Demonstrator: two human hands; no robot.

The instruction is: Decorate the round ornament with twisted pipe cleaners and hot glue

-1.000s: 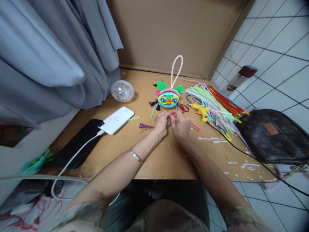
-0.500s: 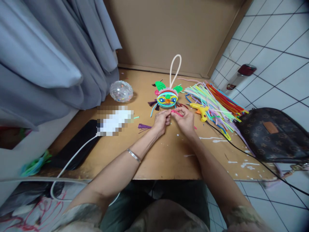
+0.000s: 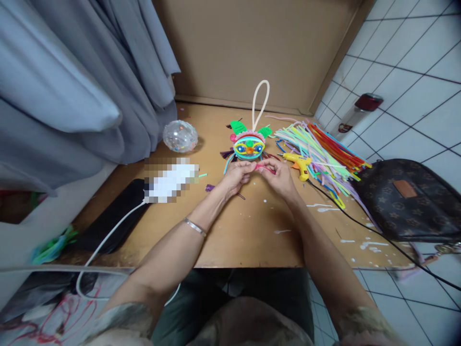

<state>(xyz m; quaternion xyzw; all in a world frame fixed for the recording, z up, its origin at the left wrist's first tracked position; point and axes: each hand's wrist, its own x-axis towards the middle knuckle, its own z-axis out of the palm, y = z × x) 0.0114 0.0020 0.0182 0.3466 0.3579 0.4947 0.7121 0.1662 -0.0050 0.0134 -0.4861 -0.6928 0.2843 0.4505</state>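
Note:
Between both hands runs a thin pink-red pipe cleaner (image 3: 265,168). My left hand (image 3: 236,174) is closed, pinching its left end between thumb and fingers. Closed on its right part is my right hand (image 3: 278,177). Just beyond my fingers stands a colourful lion-head ornament (image 3: 249,148) with green ears, blue eyes and an orange nose. A white loop (image 3: 260,103) rises from its top. Partly hidden behind my left wrist lies a purple tassel (image 3: 210,188). A yellow glue gun (image 3: 298,163) rests right of my right hand.
Many coloured pipe cleaners (image 3: 317,149) are heaped at the right, beside a dark patterned bag (image 3: 410,199). A clear ball (image 3: 180,136) sits at back left. A black case (image 3: 111,221) and a blurred white block (image 3: 171,180) with a cable lie left. The glue gun's black cord (image 3: 345,216) crosses the right side.
My left hand has shifted slightly left and its forearm covers more of the purple tassel. The right hand has turned a little, and the pink-red strand shows stretched between the fingers.

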